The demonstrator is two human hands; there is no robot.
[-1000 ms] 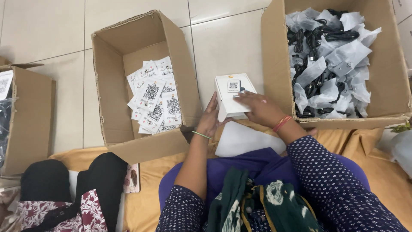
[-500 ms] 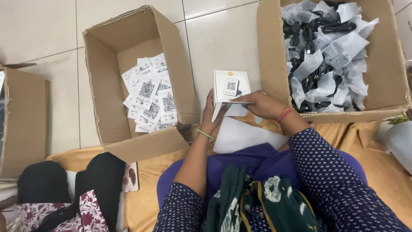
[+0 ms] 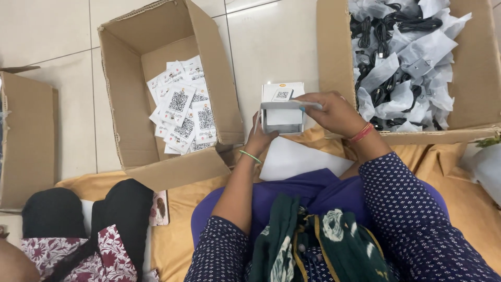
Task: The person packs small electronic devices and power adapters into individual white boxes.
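Holding a small white box (image 3: pixel 282 112) over the tiled floor (image 3: pixel 271 47), the person grips it from both sides: the left hand (image 3: pixel 262 137) cups its lower left corner with fingers curled under, and the right hand (image 3: pixel 334 112) pinches its top edge at about two o'clock, fingers pressed together along the open flap. A square black-and-white code label sits on the raised lid. At nine o'clock from the box stands an open brown carton (image 3: pixel 162 94) holding a loose heap of white leaflets (image 3: pixel 183 112) printed with square codes. At two o'clock a second open carton (image 3: pixel 480 68) is filled with black cables in clear bags (image 3: pixel 402 57), its near wall touching the right wrist. A white sheet (image 3: pixel 300 159) lies on the lap just under the box. A third carton (image 3: pixel 23 136) stands at the far left edge.
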